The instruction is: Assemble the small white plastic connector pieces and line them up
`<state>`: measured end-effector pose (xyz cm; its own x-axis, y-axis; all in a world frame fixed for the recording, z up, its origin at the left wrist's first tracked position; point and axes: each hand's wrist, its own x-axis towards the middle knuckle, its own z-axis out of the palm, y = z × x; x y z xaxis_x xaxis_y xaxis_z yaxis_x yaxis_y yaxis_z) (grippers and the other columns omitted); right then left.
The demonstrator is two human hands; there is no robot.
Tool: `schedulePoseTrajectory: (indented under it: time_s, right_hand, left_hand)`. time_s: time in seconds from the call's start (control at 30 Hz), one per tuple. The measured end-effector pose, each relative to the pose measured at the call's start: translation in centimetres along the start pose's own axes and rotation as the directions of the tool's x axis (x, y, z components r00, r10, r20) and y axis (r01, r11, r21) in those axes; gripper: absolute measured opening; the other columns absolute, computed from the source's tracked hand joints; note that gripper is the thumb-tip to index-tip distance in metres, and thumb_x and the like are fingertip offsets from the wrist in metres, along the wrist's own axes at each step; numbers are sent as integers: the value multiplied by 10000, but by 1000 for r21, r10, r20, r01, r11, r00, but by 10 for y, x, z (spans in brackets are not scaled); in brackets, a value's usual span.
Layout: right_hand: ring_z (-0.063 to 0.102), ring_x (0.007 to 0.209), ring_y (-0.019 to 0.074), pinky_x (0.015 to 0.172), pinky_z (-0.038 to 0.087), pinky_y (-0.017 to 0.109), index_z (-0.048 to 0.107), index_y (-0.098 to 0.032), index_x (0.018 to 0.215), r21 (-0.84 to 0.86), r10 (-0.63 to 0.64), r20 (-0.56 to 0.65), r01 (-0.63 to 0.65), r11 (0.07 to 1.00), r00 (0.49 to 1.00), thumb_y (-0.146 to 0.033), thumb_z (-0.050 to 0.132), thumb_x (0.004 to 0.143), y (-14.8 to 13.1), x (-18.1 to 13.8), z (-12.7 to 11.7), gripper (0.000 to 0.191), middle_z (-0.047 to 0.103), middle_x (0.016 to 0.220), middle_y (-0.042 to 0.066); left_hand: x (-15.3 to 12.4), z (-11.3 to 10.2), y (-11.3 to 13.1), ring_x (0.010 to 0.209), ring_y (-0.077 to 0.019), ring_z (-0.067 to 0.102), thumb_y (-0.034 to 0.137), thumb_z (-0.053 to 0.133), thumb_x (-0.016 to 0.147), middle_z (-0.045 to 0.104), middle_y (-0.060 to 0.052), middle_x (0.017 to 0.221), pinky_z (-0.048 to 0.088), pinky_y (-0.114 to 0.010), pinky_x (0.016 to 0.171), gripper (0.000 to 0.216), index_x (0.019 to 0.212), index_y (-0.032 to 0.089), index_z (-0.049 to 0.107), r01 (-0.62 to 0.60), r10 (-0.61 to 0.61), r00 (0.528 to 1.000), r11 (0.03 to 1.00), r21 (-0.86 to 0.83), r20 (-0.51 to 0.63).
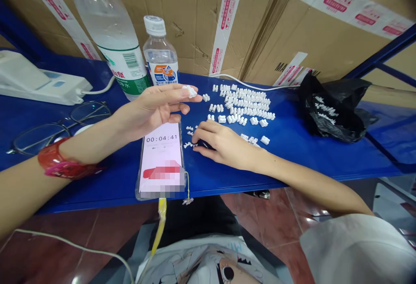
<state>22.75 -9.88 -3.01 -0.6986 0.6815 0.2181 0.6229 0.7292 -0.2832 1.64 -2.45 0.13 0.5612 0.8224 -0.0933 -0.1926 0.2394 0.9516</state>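
My left hand (pixel 156 106) is raised above the phone, with a small white plastic clip-like piece (pixel 190 91) pinched between thumb and fingertips. On the blue shelf (pixel 286 162), my right hand (pixel 224 143) has its fingers curled down around a small black object (pixel 204 144), mostly hidden by them. Loose white pieces (pixel 189 133) lie just left of its fingertips. Beyond the right hand, many similar white pieces (pixel 248 102) sit in rough rows, and a few more (pixel 264 140) lie beside the wrist.
A phone (pixel 160 154) showing a timer lies near the front edge, a yellow cable (pixel 159 227) below it. Two bottles (pixel 121 50) (pixel 161 54), glasses (pixel 42 137) and a power strip (pixel 39 80) stand left. An open black bag (pixel 334 111) holds white pieces. Cardboard boxes (pixel 195 11) line the back.
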Motion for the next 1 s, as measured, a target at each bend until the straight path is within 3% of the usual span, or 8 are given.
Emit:
schedulePoseTrajectory:
  time_s: [0.17, 0.3, 0.37, 0.47, 0.57, 0.77, 1.0]
  right_hand:
    - [585, 913, 220, 852, 521, 354, 670, -136, 1024, -56, -38, -18, 36, 998, 999, -187, 448, 1084, 0, -1, 0, 236, 665, 974, 108]
    - [603, 843, 189, 795, 536, 341, 662, -156, 972, -9, -59, -238, 59, 998, 969, -181, 484, 1070, 1, -2, -11, 204, 685, 907, 79]
    - [618, 834, 179, 794, 547, 348, 669, -175, 965, 15, -2, -379, 8, 1000, 926, -170, 519, 1050, 3, -3, -21, 172, 704, 916, 63]
    - [633, 834, 179, 831, 568, 389, 684, -213, 979, 55, 133, -558, -123, 991, 819, -213, 560, 1034, 6, -2, -33, 136, 718, 927, 36]
    - [636, 836, 179, 874, 581, 422, 695, -225, 995, 91, 197, -636, -181, 979, 746, -283, 576, 1040, 6, 0, -33, 139, 720, 944, 31]
    - [671, 898, 200, 922, 581, 462, 702, -215, 953, 64, 139, -574, -126, 990, 807, -220, 560, 1054, -5, 2, -26, 174, 748, 967, 48]
    - [672, 967, 232, 937, 574, 510, 703, -223, 972, 37, 132, -567, -135, 990, 813, -245, 534, 1066, -6, 3, -26, 194, 730, 989, 65]
  left_hand:
    - [1, -2, -3, 793, -95, 602, 219, 805, 926, 820, -20, 1080, 403, -194, 619, 90, 1013, 220, 827, -12, 12, 1000, 1000, 23, 10]
    - [0, -3, -4, 824, -102, 574, 234, 805, 923, 792, -24, 1132, 398, -195, 627, 86, 999, 237, 847, -54, 53, 998, 997, 59, 27]
    - [0, -2, -5, 835, -109, 568, 228, 819, 904, 775, -31, 1115, 389, -194, 618, 87, 982, 243, 856, -69, 68, 998, 995, 74, 6]
    - [1, 0, -9, 814, -119, 570, 236, 857, 834, 755, -42, 1039, 357, -196, 568, 104, 937, 247, 871, -78, 80, 997, 992, 96, -10]
    - [1, 4, -14, 756, -127, 564, 261, 881, 759, 734, -45, 923, 338, -214, 540, 152, 911, 254, 879, -64, 64, 998, 990, 122, 4]
    - [-4, 9, -17, 700, -148, 569, 280, 903, 703, 681, -36, 765, 327, -243, 523, 163, 862, 267, 868, -21, 18, 1000, 987, 158, 17]
    - [-4, 9, -18, 724, -171, 597, 319, 897, 702, 686, -45, 780, 378, -281, 562, 210, 889, 235, 849, -39, 42, 999, 972, 232, -7]
